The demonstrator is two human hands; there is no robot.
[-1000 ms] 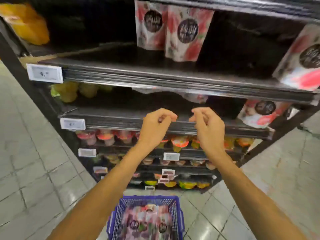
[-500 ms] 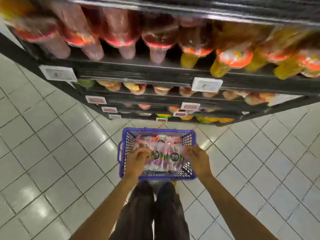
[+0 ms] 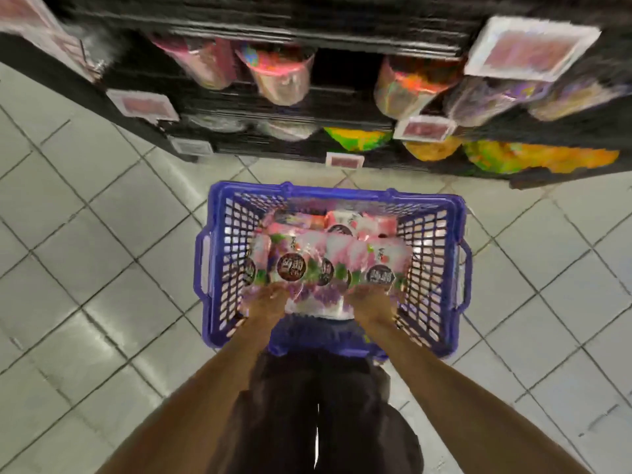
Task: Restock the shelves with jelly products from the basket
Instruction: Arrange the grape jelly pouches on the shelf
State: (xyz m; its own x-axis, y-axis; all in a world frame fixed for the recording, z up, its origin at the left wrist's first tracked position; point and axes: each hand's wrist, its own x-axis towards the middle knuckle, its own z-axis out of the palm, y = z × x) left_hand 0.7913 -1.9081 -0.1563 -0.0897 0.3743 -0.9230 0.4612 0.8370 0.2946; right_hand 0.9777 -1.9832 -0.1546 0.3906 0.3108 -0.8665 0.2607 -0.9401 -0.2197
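A blue plastic basket [image 3: 434, 268] stands on the tiled floor in front of my legs. It holds several pink and white jelly pouches [image 3: 328, 254] with dark round labels. Both my hands are down inside it. My left hand [image 3: 268, 302] grips the near edge of a pouch at the left of the pile. My right hand [image 3: 371, 301] grips the near edge of a pouch at the right. The fingertips are hidden under the pouches, and the picture is blurred.
Black shelves [image 3: 307, 35] rise just beyond the basket, with jelly cups [image 3: 280, 77] and yellow-green packs [image 3: 359, 138] on the low tiers and white price tags [image 3: 526, 49] on the edges. Grey floor tiles [image 3: 85, 234] spread to the left and right.
One second ago both hands were up at a shelf edge. They came down into the basket and now hold pouches; my view has tilted down and closer to the basket.
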